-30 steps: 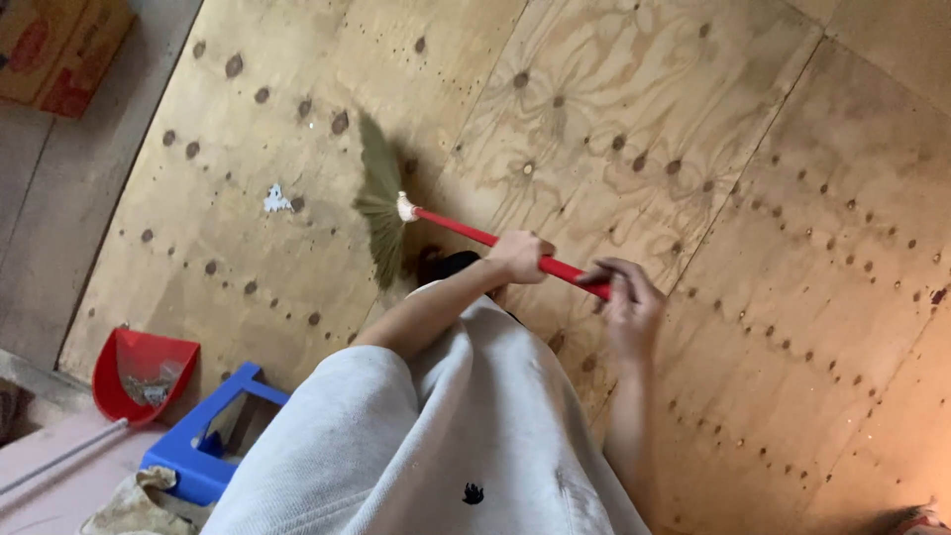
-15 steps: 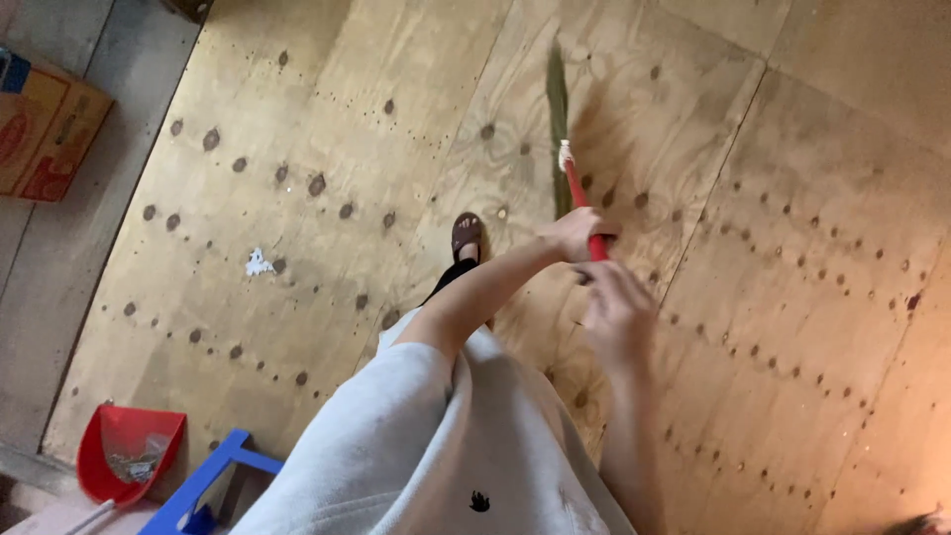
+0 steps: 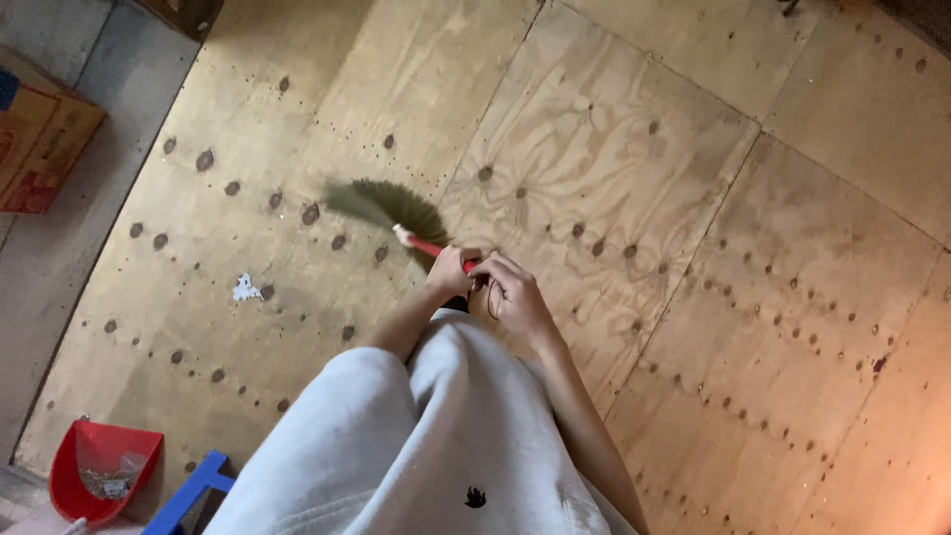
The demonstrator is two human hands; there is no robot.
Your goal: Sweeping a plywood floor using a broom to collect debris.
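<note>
A short grass broom [image 3: 381,205] with a red handle sweeps over the plywood floor [image 3: 693,297], its bristles blurred and pointing to the upper left. My left hand [image 3: 451,269] grips the red handle just behind the bristles. My right hand [image 3: 515,292] is closed on the handle's end right beside it. A white scrap of debris [image 3: 246,289] lies on the floor left of the broom, apart from the bristles. My light grey shirt fills the lower middle of the view.
A red dustpan [image 3: 99,471] with bits of debris in it sits at the bottom left, next to a blue frame [image 3: 193,487]. A cardboard box [image 3: 40,139] stands at the left edge on a grey concrete strip. Plywood sheets with dark knots stretch to the right.
The broom has swung from pointing straight up to pointing upper left, toward the white scrap. Both hands have drawn closer together on the handle. The view has shifted slightly.
</note>
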